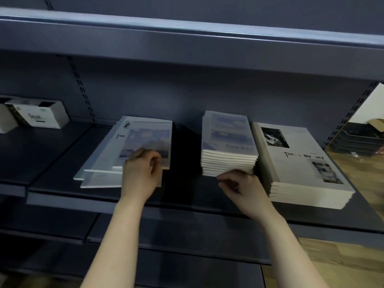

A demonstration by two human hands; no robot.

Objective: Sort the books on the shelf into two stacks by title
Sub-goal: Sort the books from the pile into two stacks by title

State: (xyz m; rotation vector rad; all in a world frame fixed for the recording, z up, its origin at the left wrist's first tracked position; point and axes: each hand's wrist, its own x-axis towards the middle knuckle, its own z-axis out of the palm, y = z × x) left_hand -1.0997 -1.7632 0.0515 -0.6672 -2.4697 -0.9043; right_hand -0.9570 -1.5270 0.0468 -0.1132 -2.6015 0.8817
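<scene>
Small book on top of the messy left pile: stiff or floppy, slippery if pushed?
Thin softcover, so the small book likely flexes when lifted by one edge. Its cover looks smooth, so it probably slides easily over the skewed pile beneath.

The left hand [143,169], curled on the top book [149,140], hides its near corner, and that book covers the title below it past "Tim". The right hand [243,188] folds its fingertips under, so we cannot tell whether they hold anything. The middle stack [227,142] bears a blurred title, perhaps "One Day". The left edge cuts off a white box [6,121].
</scene>
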